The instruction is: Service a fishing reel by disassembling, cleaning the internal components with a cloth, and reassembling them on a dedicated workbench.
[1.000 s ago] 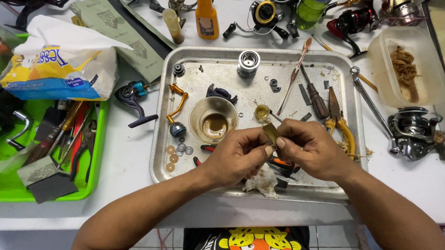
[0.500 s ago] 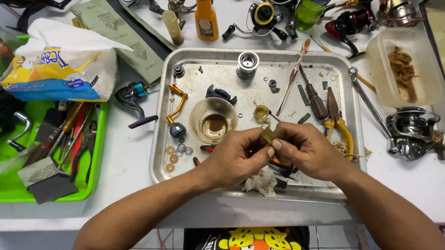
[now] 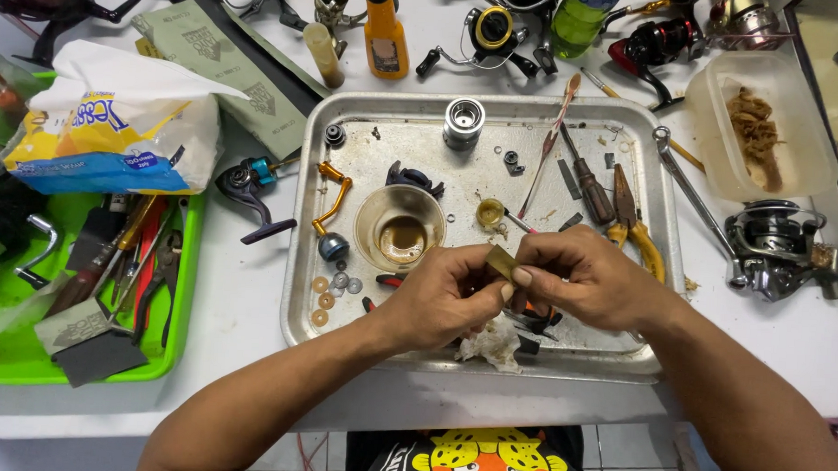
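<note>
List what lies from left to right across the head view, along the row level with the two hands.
Green tray → orange reel handle → small bowl of brown liquid → left hand → small brass piece → right hand → silver fishing reel.

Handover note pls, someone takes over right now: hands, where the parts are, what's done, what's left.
Left hand and right hand meet over the metal tray, pinching a small brass-coloured part between the fingertips of both.
In the tray: bowl of brown liquid, silver spool, orange crank handle, washers, screwdriver, pliers, crumpled tissue.
Done: a reel lies stripped into parts.
Left: the brass part is in hand; loose parts are not reassembled. Assembled reel sits right of the tray.
</note>
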